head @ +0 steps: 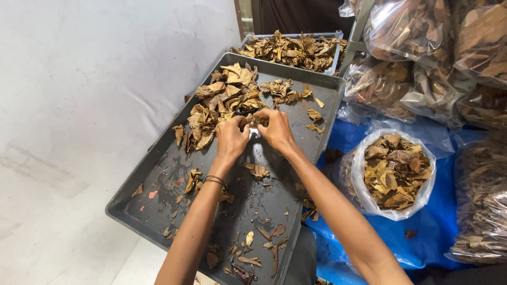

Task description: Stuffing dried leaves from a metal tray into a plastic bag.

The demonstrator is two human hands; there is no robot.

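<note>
left hand (231,138) + right hand (275,129) | pinch dry leaf (255,120) | axis left-right | over tray (158,174)

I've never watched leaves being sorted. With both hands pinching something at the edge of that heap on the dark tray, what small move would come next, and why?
Probably pulling the pinched dry leaf apart or free of the leaf pile. The left hand and right hand meet on it at the pile's near edge, and looser leaves already lie scattered over the metal tray nearer the person.
</note>
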